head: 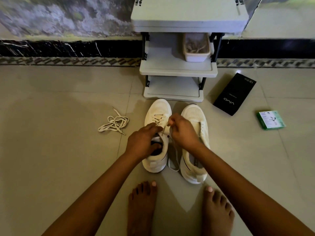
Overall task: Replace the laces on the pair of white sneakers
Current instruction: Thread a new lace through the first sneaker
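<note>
- Two white mesh sneakers stand side by side on the pale tiled floor (59,133), toes pointing away from the person toward a grey plastic shelf rack (177,68), heels nearest the bare feet (142,206); their long axes run nearly parallel, front to back.
- The left white sneaker (157,114) is partly laced near the toe; the right white sneaker (196,120) shows bare eyelets.
- The left hand (143,142) holds the left sneaker at its opening, thumb tucked inside the collar, fingers reaching over the tongue.
- The right hand (182,130) pinches the flat white lace (164,129) with curled fingers, above the gap between the shoes; a slack loop of lace lies between the heels.
- A loose tangled white lace (114,123) lies on the floor left of the shoes, well apart.
- A black rectangular box (234,94) and a small green-and-white box (271,120) lie to the right.
</note>
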{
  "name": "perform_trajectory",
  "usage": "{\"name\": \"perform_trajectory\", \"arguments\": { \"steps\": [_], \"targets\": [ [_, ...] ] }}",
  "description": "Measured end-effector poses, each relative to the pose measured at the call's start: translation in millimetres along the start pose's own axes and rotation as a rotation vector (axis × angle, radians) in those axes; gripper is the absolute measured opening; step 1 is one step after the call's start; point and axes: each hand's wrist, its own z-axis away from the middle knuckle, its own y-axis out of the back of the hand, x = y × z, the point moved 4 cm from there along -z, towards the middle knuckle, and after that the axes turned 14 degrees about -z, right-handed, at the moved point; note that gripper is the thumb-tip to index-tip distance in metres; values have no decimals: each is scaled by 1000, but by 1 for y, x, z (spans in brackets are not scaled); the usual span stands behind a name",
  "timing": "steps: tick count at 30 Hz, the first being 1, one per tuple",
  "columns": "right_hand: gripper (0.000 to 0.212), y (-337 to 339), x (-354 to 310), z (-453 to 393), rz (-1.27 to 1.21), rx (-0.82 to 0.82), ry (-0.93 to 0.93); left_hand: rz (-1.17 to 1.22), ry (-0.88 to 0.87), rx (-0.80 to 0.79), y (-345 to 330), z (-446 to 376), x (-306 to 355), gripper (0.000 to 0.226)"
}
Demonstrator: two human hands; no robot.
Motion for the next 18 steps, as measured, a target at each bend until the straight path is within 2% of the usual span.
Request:
{"name": "perform_trajectory", "arguments": {
  "steps": [3,4,5,6,8,9,11,13,15,16,18],
  "targets": [
    [19,22,-24,-3,-954,57,-231,66,-38,-73,-1,-4,-5,68],
    [22,26,-28,-4,-1130,63,-269,108,-54,-104,0,-6,-8,70],
    [23,27,-27,-5,-1107,66,-303,168,-67,-131,0,-7,-12,73],
    [23,24,-22,-6,-884,70,-315,246,-71,-149,1,-8,-17,74],
    [22,10,-3,-5,-116,0,-215,392,-64,-175,3,-9,-28,72],
    [27,-1,7,-4,161,-70,-154,427,-61,-193,4,-9,-31,69],
    [33,-19,24,0,439,-235,-121,429,-63,-222,3,-9,-34,66],
    [31,-21,24,-3,503,-281,-73,398,-65,-225,2,-10,-35,67],
    [26,-14,17,-7,423,-294,-49,354,-67,-232,0,-11,-33,71],
    [24,-8,9,-7,259,-282,-84,344,-62,-242,-2,-12,-33,73],
    [22,4,-14,0,-367,-270,-237,334,-55,-265,-5,-13,-36,78]
  ]
}}
